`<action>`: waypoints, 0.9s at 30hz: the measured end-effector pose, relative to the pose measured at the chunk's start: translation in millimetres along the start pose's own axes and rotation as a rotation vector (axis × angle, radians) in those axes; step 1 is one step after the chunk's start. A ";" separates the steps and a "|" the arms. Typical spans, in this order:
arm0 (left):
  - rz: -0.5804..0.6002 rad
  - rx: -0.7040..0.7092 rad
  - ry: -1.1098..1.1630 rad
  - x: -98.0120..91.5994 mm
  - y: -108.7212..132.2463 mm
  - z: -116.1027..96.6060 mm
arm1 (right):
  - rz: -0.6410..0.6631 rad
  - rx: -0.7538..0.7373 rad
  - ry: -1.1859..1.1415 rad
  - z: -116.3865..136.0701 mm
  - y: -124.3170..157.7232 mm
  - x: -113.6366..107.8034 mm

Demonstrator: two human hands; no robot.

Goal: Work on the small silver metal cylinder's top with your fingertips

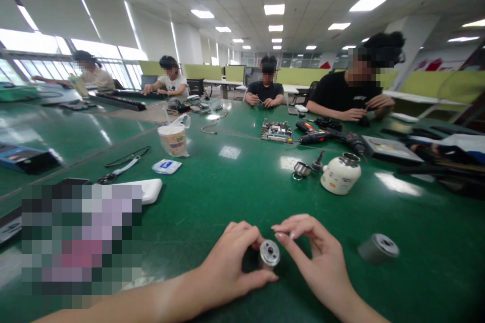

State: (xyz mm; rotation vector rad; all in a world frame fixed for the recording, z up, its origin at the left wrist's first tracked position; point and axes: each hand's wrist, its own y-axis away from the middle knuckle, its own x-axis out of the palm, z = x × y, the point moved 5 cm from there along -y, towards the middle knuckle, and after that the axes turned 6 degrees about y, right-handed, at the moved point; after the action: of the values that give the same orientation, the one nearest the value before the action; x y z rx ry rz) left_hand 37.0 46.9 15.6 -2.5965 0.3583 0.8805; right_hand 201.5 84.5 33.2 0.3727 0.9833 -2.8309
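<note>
While a metal cylinder (269,259) is being steadied upright between thumb and fingers of the left hand (231,262) over the green table (212,192), its holed top is being left uncovered, which seems wise. Just beside it, the right hand (321,256) is being held, fingertips nearly meeting; whether anything is being pinched cannot be told.

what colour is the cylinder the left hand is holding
The cylinder in the left hand is silver-grey, shown in the head view.
</note>
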 end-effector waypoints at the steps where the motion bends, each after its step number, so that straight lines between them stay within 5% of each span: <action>1: 0.002 -0.006 0.000 0.0 -0.4 0.6 | -0.024 0.038 0.012 -7.3 -3.6 -3.7; 5: -0.001 -0.021 -0.005 -0.1 -1.3 2.5 | 0.086 0.198 0.175 -41.0 -12.1 -9.1; 11: 0.002 -0.019 0.011 -0.3 0.7 1.5 | 0.214 0.196 0.264 -54.1 -11.1 -7.6; 18: 0.003 -0.005 0.013 -0.9 -0.2 -0.4 | 0.050 0.031 0.095 -23.0 -1.8 -3.6; 27: 0.000 0.021 0.010 0.2 0.5 -0.2 | 0.096 -0.095 -0.038 3.1 18.9 10.4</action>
State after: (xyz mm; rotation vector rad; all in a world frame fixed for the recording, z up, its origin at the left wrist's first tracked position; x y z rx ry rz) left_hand 37.1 46.4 15.6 -2.5822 0.3688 0.8601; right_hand 194.5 67.4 21.6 0.3449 1.0584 -2.6843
